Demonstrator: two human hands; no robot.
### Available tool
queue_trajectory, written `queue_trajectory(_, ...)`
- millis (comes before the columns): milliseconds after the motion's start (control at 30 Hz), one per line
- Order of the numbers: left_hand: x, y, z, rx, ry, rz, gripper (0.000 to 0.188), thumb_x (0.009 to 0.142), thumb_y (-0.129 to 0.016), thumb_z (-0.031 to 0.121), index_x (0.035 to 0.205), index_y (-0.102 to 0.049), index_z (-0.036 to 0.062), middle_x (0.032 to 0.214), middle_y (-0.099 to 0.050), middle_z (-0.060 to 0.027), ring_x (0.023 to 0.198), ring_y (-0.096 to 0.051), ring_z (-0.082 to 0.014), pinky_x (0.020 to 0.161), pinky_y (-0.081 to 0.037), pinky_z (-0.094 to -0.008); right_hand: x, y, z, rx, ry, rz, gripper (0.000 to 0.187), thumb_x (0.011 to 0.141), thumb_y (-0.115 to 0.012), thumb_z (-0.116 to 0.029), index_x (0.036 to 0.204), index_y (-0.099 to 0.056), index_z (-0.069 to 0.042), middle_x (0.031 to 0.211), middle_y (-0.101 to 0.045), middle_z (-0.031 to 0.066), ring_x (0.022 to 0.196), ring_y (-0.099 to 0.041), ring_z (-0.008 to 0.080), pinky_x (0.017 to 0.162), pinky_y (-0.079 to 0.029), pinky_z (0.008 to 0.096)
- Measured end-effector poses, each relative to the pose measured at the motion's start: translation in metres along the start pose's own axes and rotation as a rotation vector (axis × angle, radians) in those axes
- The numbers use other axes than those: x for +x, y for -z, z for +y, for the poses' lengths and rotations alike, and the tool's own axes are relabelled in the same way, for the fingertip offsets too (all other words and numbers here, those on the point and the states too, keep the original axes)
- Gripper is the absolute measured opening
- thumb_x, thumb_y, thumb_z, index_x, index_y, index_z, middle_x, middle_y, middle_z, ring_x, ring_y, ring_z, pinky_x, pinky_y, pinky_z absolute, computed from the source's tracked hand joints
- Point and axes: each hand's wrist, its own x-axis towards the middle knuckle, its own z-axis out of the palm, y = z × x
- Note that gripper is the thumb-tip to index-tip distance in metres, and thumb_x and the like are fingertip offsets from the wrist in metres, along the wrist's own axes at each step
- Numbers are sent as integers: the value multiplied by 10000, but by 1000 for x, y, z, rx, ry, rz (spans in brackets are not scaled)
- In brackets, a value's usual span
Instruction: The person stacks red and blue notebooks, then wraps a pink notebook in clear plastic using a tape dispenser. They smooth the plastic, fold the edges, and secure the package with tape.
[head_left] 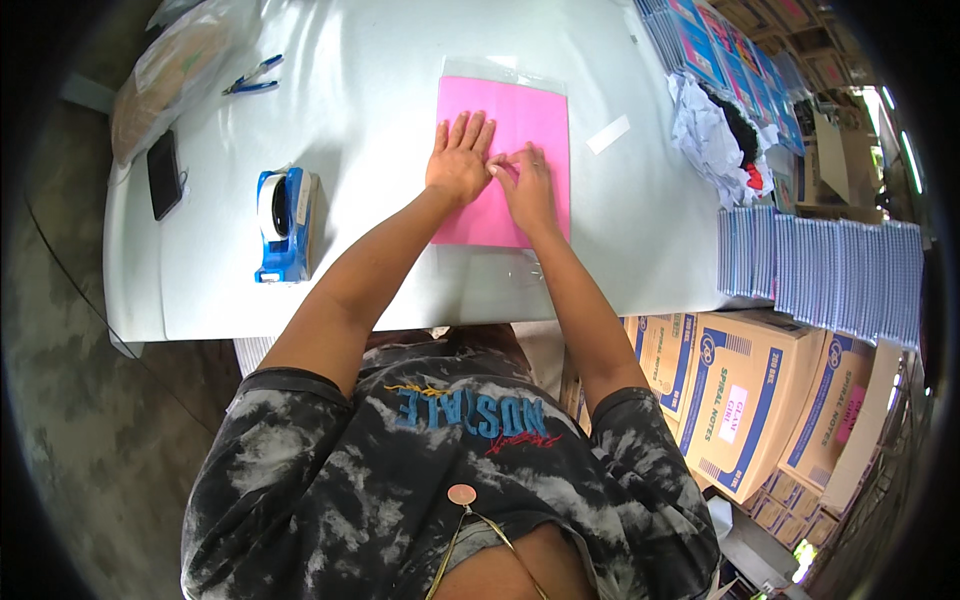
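A bright pink rectangular sheet or pad [545, 215] lies on the table inside a clear plastic sleeve [490, 70], whose edge sticks out past its far side. My left hand [462, 165] rests flat on the pink surface, fingers stretched out and pointing away from me. Just right of it, my right hand [528, 190] touches the same surface with its fingers bent. Its thumb and forefinger tips come together beside the left hand; whatever is between them is too small to make out.
On the white table [370, 90] are a blue tape dispenser [286, 225], a black phone [164, 175], blue-handled pliers [252, 76] and a white strip [608, 134]. Crumpled paper [700, 125] and stacked notebooks [840, 270] line the right side. Cardboard boxes [745, 400] stand below them.
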Motion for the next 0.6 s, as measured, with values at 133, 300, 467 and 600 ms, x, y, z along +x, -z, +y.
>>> queue_trajectory(133,1,0,-1,-56,3,6,628,935,-200,521,1445,-131,161,1506,-109,-32,1391,-54,-213,1126,-22,-416,4,5,10,254,123,-32,506,781,-666,-234,1157,-452,30,1285,-428,242,1217,-373,415,1003,-317,476)
queue_trajectory(300,1,4,3,-89,9,-1,619,937,-192,507,1439,-162,146,1504,-120,-39,1392,-54,-222,1125,-19,-418,-2,7,16,108,109,130,296,798,-622,-127,1027,-491,9,1275,-440,233,1204,-410,376,981,-349,450)
queue_trajectory(467,0,9,5,-63,10,-11,599,938,-189,507,1443,-152,186,1507,-110,-29,1392,-52,-223,1126,-28,-418,6,3,24,556,-97,195,173,852,-547,-85,995,-485,-9,1261,-480,216,1168,-462,282,956,-375,374)
queue_trajectory(600,-3,10,1,-19,17,-25,581,936,-185,522,1444,-132,246,1509,-98,-19,1392,-49,-216,1128,-33,-413,7,20,31,1164,-240,358,100,897,-486,-92,971,-490,-25,1265,-504,178,1108,-471,165,911,-371,290)
